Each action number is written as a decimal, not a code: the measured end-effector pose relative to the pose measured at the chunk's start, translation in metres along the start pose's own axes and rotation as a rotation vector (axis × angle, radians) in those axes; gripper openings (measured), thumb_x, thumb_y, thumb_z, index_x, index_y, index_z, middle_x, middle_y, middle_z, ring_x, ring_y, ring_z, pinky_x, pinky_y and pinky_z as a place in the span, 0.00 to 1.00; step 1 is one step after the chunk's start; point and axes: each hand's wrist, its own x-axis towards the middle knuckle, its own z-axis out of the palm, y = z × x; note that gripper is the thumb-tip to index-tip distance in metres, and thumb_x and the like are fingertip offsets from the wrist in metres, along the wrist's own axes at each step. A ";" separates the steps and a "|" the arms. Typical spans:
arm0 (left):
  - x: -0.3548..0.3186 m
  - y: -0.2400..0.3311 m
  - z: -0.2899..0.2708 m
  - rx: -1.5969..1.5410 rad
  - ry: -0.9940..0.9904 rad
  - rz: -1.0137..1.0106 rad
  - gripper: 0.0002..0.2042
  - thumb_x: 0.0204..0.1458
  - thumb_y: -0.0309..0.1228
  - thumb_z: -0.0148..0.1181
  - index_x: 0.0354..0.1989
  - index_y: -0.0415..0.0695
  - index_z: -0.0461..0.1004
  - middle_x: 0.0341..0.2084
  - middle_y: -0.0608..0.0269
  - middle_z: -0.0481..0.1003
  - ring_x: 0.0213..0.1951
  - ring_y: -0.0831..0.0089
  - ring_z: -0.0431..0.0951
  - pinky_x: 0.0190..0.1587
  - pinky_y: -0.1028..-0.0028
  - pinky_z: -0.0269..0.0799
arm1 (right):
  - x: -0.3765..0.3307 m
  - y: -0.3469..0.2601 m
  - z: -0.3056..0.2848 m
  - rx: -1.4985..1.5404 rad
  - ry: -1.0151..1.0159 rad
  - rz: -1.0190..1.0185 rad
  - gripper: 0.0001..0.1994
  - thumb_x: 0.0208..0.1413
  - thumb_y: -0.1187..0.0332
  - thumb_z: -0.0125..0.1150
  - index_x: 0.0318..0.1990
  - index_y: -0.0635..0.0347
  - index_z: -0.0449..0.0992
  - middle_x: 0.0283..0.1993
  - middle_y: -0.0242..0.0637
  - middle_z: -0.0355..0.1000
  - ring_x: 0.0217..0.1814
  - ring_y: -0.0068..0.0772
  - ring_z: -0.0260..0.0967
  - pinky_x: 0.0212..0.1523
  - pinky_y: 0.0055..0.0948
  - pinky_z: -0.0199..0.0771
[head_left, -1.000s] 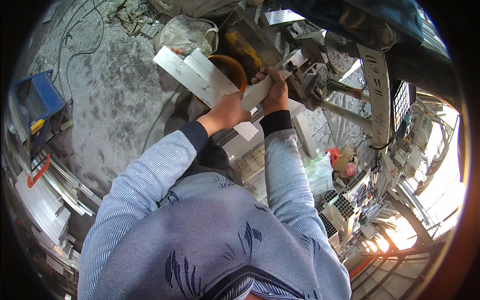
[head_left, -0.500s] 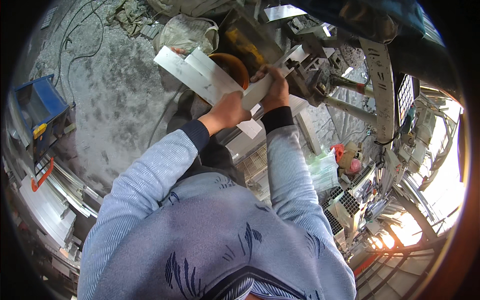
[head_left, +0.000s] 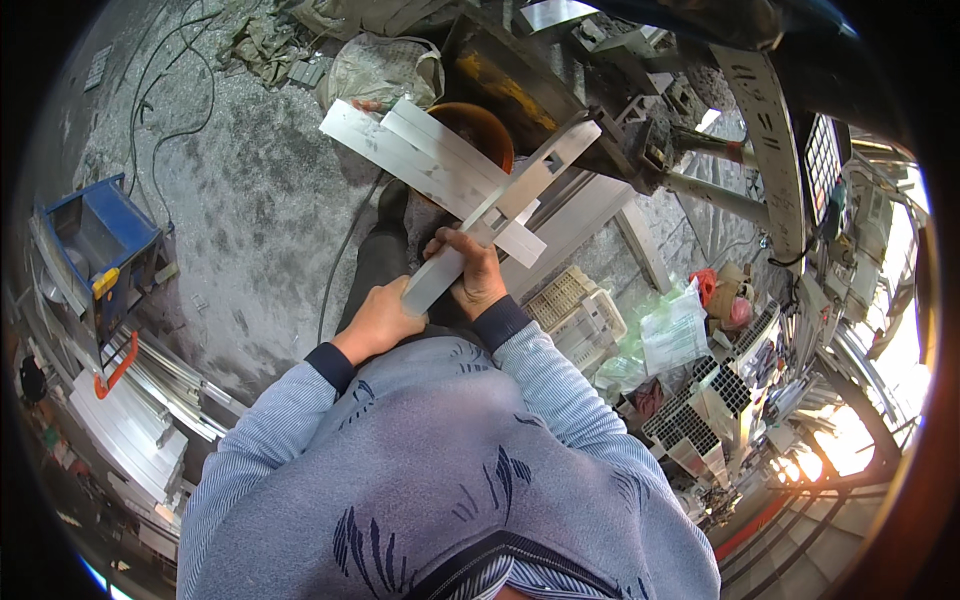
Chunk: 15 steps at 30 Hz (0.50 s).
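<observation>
A silvery metal profile bar (head_left: 522, 186) with rectangular cutouts slants up and to the right from my lap. My left hand (head_left: 382, 320) is closed on its near end. Farther along, my right hand (head_left: 474, 268) wraps round the bar from its right side. Past my hands, pale flat metal bars (head_left: 420, 160) lie crosswise beneath the held bar, next to an orange bucket (head_left: 485, 130). The bar's far end is close to a dark metal machine part (head_left: 606, 160), apparently apart from it.
A blue bin-like stand (head_left: 105, 225) is at left, above long metal strips (head_left: 165, 370). To the right are a cream plastic crate (head_left: 580, 310), a clear plastic bag (head_left: 665, 335) and gridded profiles (head_left: 700, 405). A whitish sack (head_left: 385, 75) lies at the back; a dark cable (head_left: 335, 265) crosses the floor.
Both hands have drawn the bar back toward my body, away from the machine part. Its cutouts and far end show now. The flat bars beneath remain in place.
</observation>
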 end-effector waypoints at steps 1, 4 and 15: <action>-0.003 -0.002 -0.007 0.047 -0.010 -0.002 0.18 0.43 0.34 0.68 0.38 0.34 0.73 0.33 0.37 0.79 0.41 0.39 0.80 0.43 0.55 0.76 | -0.002 0.003 -0.001 0.000 -0.013 0.033 0.13 0.54 0.69 0.66 0.44 0.66 0.74 0.38 0.41 0.75 0.39 0.37 0.76 0.43 0.39 0.79; -0.009 -0.009 -0.031 0.147 -0.085 -0.014 0.19 0.42 0.35 0.68 0.38 0.35 0.74 0.33 0.38 0.79 0.42 0.40 0.80 0.44 0.55 0.76 | -0.010 0.004 -0.007 0.014 -0.065 0.114 0.16 0.56 0.71 0.65 0.50 0.66 0.73 0.45 0.43 0.77 0.46 0.40 0.77 0.52 0.42 0.80; 0.002 0.008 -0.093 0.201 -0.237 0.178 0.23 0.38 0.27 0.70 0.47 0.41 0.75 0.39 0.47 0.80 0.44 0.51 0.80 0.47 0.62 0.75 | -0.072 -0.064 0.040 -0.728 -0.680 -0.272 0.35 0.57 0.74 0.66 0.72 0.62 0.58 0.70 0.46 0.62 0.73 0.42 0.60 0.73 0.43 0.60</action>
